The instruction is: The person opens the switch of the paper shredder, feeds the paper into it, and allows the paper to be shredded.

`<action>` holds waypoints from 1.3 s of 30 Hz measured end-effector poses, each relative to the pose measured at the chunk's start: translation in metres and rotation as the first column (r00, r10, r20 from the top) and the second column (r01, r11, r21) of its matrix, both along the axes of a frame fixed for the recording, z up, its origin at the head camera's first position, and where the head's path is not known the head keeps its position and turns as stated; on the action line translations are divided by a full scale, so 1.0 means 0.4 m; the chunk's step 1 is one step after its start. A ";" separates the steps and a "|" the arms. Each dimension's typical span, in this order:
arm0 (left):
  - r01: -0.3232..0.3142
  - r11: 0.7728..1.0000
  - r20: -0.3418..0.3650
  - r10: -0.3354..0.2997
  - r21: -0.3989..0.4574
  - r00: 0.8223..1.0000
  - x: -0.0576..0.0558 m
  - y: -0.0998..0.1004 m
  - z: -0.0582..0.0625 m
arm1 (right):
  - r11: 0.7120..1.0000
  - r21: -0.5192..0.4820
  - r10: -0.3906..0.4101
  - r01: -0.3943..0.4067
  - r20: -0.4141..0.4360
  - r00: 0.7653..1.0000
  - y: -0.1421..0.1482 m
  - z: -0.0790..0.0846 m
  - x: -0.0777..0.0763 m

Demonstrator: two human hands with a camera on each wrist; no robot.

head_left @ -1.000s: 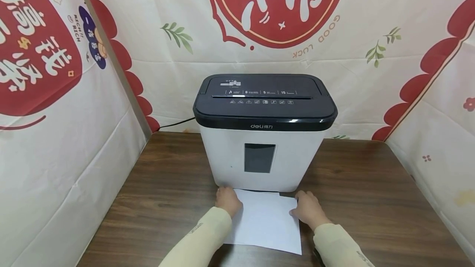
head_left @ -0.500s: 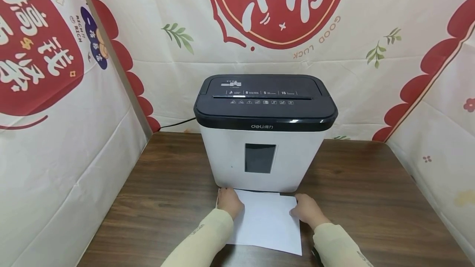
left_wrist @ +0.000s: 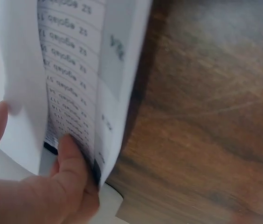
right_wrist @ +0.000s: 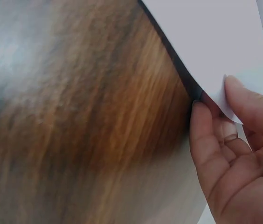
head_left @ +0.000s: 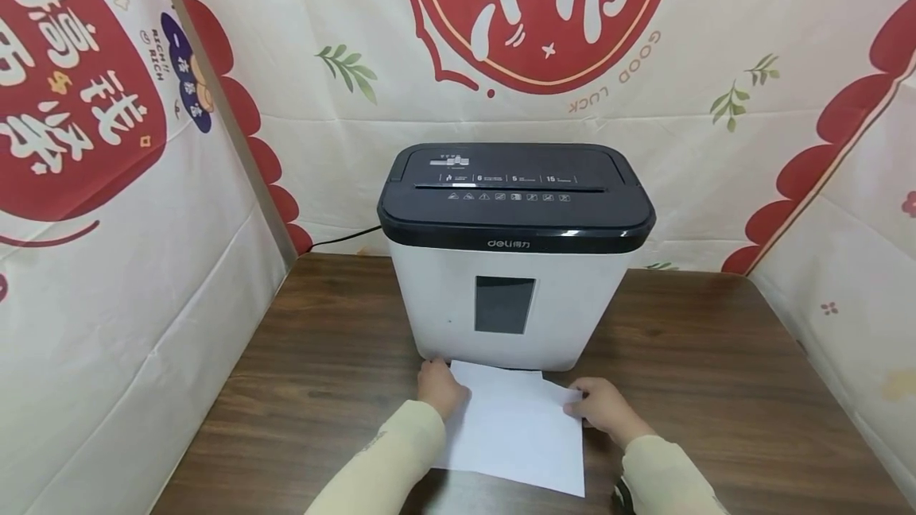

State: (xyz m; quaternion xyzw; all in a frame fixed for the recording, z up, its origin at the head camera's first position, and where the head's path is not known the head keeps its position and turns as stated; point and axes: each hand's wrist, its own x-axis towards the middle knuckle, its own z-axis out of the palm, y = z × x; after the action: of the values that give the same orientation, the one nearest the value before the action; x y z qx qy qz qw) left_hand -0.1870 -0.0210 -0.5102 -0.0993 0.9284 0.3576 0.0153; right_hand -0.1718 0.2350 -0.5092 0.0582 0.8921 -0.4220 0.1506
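Note:
White paper (head_left: 515, 427) lies flat on the table in front of a shredder. At its far left corner is my left hand (head_left: 440, 389). In the left wrist view, the left thumb rests on the blank top sheet (left_wrist: 22, 84) and the fingers sit behind it. A sheet with printed rows (left_wrist: 71, 60) shows beneath. Over at the far right corner, my right hand (head_left: 607, 408) pinches the top sheet between thumb and fingers. That corner is lifted slightly in the right wrist view, where the right fingertips (right_wrist: 201, 114) are under the sheet's edge.
The shredder (head_left: 436, 292), white with a black lid, stands directly behind the paper. Its feed slot (head_left: 511, 187) runs across the top. A black cord (head_left: 343, 238) leads off left. Printed cloth (head_left: 300, 173) hangs behind and on both sides of the wooden table (head_left: 308, 388).
My right hand has moved slightly right and toward me, and the paper's right corner has lifted away from what lies below. The left hand has stayed nearly in place at the left corner.

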 end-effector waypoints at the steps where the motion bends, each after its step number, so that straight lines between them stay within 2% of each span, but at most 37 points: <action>1: 0.007 1.000 -0.003 -0.007 0.023 1.000 -0.002 -0.003 0.000 | 1.000 -0.009 -0.002 0.002 0.003 1.000 0.002 0.002 0.001; 6: 0.067 0.992 -0.009 -0.066 0.108 0.998 -0.006 -0.019 0.007 | 1.000 -0.022 -0.005 0.005 0.007 1.000 0.005 0.010 0.007; 13: 0.103 0.984 0.048 -0.111 0.143 0.993 -0.002 -0.025 0.012 | 0.999 -0.041 -0.004 0.004 0.011 1.000 0.006 0.010 0.010; 20: 0.180 0.967 -0.028 -0.178 0.182 0.984 -0.001 -0.043 0.010 | 0.999 -0.040 -0.015 0.015 0.003 1.000 0.007 0.019 0.016; 25: 0.173 0.953 -0.042 -0.168 0.250 0.985 -0.003 -0.054 0.019 | 0.999 -0.046 -0.002 0.001 -0.025 1.000 0.002 0.022 0.014; 31: 0.170 0.939 -0.027 -0.170 0.298 0.985 -0.004 -0.055 0.019 | 0.999 -0.034 -0.003 0.001 -0.044 0.999 0.003 0.024 0.012; 39: 0.116 0.925 0.020 -0.132 0.361 0.991 -0.007 -0.063 0.016 | 0.999 -0.039 -0.001 -0.002 -0.077 0.997 0.004 0.034 0.014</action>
State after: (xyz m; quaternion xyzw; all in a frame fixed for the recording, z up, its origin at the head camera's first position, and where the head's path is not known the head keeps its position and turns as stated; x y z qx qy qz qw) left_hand -0.1897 -0.0464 -0.5039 -0.0439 0.8513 0.5172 0.0760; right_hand -0.1661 0.2366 -0.4955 0.0385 0.8888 -0.4414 0.1173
